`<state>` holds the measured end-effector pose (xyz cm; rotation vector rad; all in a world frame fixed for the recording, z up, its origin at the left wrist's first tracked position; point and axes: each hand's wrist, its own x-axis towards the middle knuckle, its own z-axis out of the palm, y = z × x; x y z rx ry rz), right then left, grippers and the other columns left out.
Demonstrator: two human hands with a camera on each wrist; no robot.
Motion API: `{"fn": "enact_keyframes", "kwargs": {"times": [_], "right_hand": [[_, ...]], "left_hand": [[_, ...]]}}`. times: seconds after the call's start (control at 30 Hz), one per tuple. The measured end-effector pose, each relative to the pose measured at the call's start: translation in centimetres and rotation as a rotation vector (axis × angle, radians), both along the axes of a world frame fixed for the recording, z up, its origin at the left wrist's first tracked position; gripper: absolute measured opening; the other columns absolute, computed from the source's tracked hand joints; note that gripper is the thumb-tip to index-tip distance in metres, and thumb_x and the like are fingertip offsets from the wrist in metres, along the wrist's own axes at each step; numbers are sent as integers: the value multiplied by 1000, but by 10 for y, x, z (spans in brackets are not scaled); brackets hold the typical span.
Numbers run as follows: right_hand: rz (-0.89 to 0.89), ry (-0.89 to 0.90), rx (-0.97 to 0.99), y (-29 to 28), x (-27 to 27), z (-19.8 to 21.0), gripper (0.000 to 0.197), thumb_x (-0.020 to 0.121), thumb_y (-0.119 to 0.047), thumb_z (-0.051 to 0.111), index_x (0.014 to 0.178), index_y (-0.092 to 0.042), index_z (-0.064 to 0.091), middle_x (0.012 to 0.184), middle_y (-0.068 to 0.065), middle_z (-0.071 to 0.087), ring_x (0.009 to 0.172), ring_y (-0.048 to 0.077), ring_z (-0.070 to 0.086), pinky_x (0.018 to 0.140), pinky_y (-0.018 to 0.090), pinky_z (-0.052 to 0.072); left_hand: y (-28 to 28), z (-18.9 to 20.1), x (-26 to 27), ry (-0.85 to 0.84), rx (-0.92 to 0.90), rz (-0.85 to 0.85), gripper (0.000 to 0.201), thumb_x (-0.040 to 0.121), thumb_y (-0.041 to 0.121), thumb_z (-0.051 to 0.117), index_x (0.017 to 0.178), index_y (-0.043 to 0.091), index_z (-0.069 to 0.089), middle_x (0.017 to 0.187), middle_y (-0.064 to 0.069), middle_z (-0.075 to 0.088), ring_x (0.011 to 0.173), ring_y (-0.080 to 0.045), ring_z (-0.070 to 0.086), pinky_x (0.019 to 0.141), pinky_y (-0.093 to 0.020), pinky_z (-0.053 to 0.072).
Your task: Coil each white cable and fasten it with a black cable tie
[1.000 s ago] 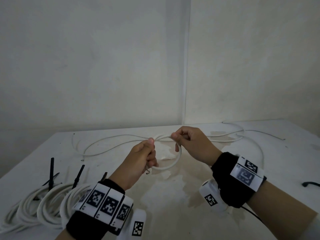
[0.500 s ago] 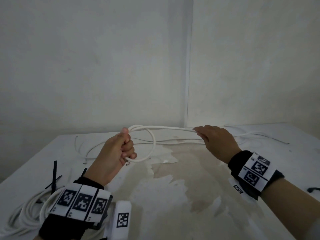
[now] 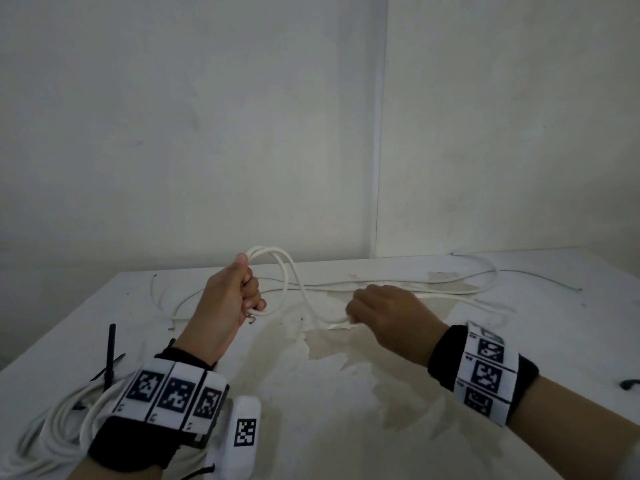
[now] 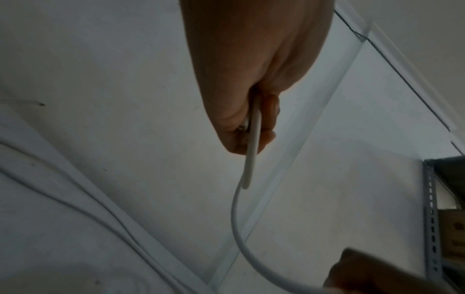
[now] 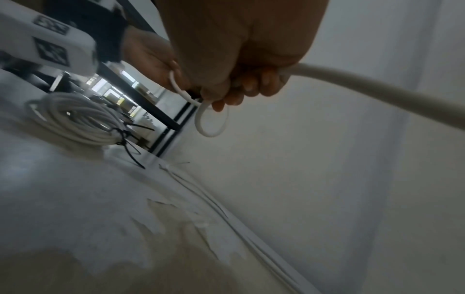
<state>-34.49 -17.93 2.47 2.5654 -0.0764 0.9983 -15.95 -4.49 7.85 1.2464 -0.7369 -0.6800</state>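
Far left on the table [image 3: 332,420]: finished coils [image 3: 52,424] of white cable, cinched with black cable ties [image 3: 110,355]. Just right of them, raised above the tabletop: left hand [image 3: 230,299], fist closed round two small loops of the white cable [image 3: 287,271] now being coiled, thumb on top. Further right and lower: right hand [image 3: 388,317], fingers curled round the running length, ready to feed the next turn. Beyond, trailing loose across the table toward the back wall: the rest of the cable. Likely light but springy, judging by the open, rounded loops; smooth jacket, probably apt to slide. Best gripped where the turns cross, inside the left fist, with the tie cinched there before any loosening of that grip.
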Motion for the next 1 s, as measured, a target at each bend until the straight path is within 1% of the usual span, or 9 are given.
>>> {"fn": "enact_keyframes", "kwargs": {"times": [0.1,0.17,0.23,0.33,0.4,0.5,0.63,0.9,1.0], "right_hand": [[115,-29,-3,20,12,3,14,84,-12,49,72,-13,56,65,1,56,55,17,47,50,26,35],[159,-47,14,30,21,6,14,84,-12,52,72,-12,59,66,2,57,60,16,43,54,25,30],[175,-72,38,36,30,10,12,84,-12,52,74,-10,59,66,3,56,62,16,37,56,25,26],[196,-117,128,37,38,16,11,82,-9,51,77,-6,61,66,6,57,62,16,38,58,25,27],[209,-129,237,34,40,18,5,82,-10,51,82,-9,55,67,6,57,65,14,39,59,25,32],[191,-167,450,30,37,24,5,84,-18,53,86,-15,49,70,5,61,68,13,43,61,23,36],[179,-192,594,21,31,36,38,84,-39,49,77,-2,59,69,7,61,68,14,43,61,24,36],[176,-202,820,4,26,42,22,83,-19,56,80,-1,69,72,9,61,69,11,50,64,14,38],[152,-242,770,1,24,43,25,84,-20,55,78,0,68,70,9,63,68,10,49,63,16,38]], "left_hand": [[-8,-7,-6,-121,65,9,42,101,26,31,60,16,31,38,10,30,34,-5,31,55,-28,32],[-12,-12,-13,-194,103,0,44,100,26,32,58,15,35,40,8,38,37,-5,42,57,-30,34],[-13,-15,-23,-267,142,-20,45,100,24,32,59,12,42,47,4,48,42,-5,51,54,-23,43],[-11,-16,-39,-390,178,-78,40,100,24,32,64,12,43,50,7,49,51,-7,50,52,-18,39],[-10,-15,-45,-422,198,-119,39,101,21,30,65,13,45,47,8,52,47,-3,51,50,-15,39],[-7,-13,-50,-337,230,-208,42,100,24,30,62,14,42,44,6,42,35,-7,35,47,-23,32],[-4,-11,-51,-172,265,-306,41,99,26,31,61,14,34,44,5,31,35,-8,20,40,-20,23],[0,-7,-57,-144,245,-368,39,98,28,31,63,13,35,44,7,27,34,-5,19,38,-18,19],[1,-4,-56,-139,249,-380,39,99,27,31,62,13,34,43,7,27,34,-5,18,38,-17,20]]}}
